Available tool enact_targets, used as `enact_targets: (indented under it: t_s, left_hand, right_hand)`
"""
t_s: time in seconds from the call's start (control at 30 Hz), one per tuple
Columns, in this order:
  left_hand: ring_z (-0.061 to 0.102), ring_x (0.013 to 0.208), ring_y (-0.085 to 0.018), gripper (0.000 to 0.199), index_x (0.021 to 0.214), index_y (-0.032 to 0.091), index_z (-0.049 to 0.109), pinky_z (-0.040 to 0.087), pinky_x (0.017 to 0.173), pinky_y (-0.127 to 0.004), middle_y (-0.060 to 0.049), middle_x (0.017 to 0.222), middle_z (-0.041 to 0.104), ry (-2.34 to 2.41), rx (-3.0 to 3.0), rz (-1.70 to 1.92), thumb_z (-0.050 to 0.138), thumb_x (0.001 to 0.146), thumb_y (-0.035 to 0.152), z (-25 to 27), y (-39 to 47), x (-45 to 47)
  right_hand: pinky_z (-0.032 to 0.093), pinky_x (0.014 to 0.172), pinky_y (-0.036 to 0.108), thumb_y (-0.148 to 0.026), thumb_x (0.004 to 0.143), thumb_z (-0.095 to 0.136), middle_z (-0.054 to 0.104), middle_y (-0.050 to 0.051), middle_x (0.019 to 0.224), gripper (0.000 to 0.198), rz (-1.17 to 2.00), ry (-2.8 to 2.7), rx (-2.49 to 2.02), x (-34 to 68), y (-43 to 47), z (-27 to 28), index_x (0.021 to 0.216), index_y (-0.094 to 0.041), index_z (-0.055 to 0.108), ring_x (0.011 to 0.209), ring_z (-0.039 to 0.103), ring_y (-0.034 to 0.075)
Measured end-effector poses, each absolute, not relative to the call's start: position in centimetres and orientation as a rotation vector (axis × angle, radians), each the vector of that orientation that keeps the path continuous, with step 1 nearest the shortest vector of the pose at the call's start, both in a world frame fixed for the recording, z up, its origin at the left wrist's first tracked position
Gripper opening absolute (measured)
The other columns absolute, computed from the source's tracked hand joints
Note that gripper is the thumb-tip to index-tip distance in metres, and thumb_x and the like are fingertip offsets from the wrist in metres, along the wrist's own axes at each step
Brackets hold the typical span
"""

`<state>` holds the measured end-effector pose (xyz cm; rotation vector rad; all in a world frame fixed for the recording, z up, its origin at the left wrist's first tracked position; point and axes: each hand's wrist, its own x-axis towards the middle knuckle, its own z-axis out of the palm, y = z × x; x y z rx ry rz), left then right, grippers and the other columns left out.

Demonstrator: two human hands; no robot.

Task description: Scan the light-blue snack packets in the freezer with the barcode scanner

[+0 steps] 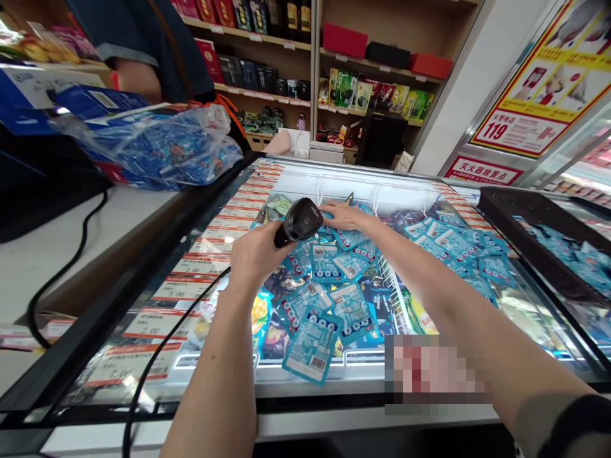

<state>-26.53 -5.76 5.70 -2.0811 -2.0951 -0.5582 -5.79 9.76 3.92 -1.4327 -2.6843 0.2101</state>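
My left hand (256, 254) is wrapped round the handle of a black barcode scanner (303, 219). The scanner's cable (157, 356) runs down to the lower left. Stretched forward past the scanner, my right hand (341, 215) lies with extended fingers over blue packets at the far side; the fingertips are partly behind the scanner head. Many flat blue packets (312, 348) with white barcode labels are spread on the glass top of a chest freezer (286, 388). A second group of blue packets (443, 242) lies to the right of my right forearm.
Orange-and-white price tags (191, 264) line the freezer's left side. A dark tray (573, 254) holding more blue packets stands at the right. A plastic bag of blue packages (167, 143) lies on the left counter, near another person (143, 51). Stocked shelves (286, 89) stand behind.
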Motion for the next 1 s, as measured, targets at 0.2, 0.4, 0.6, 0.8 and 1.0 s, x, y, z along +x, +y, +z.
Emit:
enact_targets:
  t_s: [0.2, 0.4, 0.6, 0.8, 1.0]
  left_hand:
    - [0.063, 0.085, -0.026, 0.047, 0.107, 0.023, 0.061, 0.038, 0.063, -0.029, -0.008, 0.094, 0.068, -2.024, -2.108, -0.555, 0.049, 0.077, 0.057, 5.9, -6.1, -25.5]
    - [0.063, 0.086, -0.027, 0.045, 0.106, 0.023, 0.061, 0.039, 0.063, -0.03, -0.008, 0.095, 0.068, -1.992, -2.128, -0.55, 0.05, 0.077, 0.055, 5.8, -6.3, -24.4]
    - [0.062, 0.091, -0.027, 0.042, 0.108, 0.023, 0.059, 0.039, 0.065, -0.029, -0.008, 0.097, 0.067, -1.918, -2.16, -0.54, 0.051, 0.078, 0.051, 5.6, -6.4, -22.9]
    - [0.062, 0.09, -0.027, 0.045, 0.11, 0.022, 0.059, 0.039, 0.066, -0.03, -0.009, 0.099, 0.066, -1.932, -2.131, -0.586, 0.049, 0.079, 0.053, 6.0, -6.4, -21.9]
    - [0.062, 0.086, -0.026, 0.048, 0.108, 0.022, 0.059, 0.036, 0.061, -0.029, -0.008, 0.094, 0.067, -1.959, -2.027, -0.681, 0.046, 0.079, 0.058, 7.0, -6.5, -22.9]
  right_hand:
    - [0.007, 0.099, 0.073, -0.081, 0.075, 0.013, 0.033, 0.008, 0.146, 0.08, 0.279, -2.325, -1.671, -3.1, 3.4, 2.7, 0.137, -0.037, 0.038, 0.134, 0.021, 0.038]
    - [0.003, 0.098, 0.074, -0.083, 0.074, 0.014, 0.038, 0.011, 0.142, 0.083, 0.271, -2.128, -1.766, -1.9, -1.3, 2.3, 0.13, -0.032, 0.047, 0.132, 0.024, 0.038]
    - [0.005, 0.102, 0.072, -0.08, 0.077, 0.012, 0.036, 0.006, 0.145, 0.078, 0.416, -2.122, -1.731, 0.4, -2.6, 3.0, 0.133, -0.035, 0.043, 0.135, 0.022, 0.036]
    - [0.009, 0.104, 0.069, -0.075, 0.08, 0.026, 0.03, 0.008, 0.148, 0.074, 0.312, -2.212, -1.551, 3.0, -4.7, 4.7, 0.139, -0.032, 0.036, 0.138, 0.017, 0.035]
    - [0.014, 0.111, 0.052, -0.055, 0.089, 0.041, 0.032, 0.004, 0.148, 0.053, -0.036, -2.795, -0.506, 0.9, -10.3, 5.4, 0.135, -0.031, 0.042, 0.139, 0.018, 0.023]
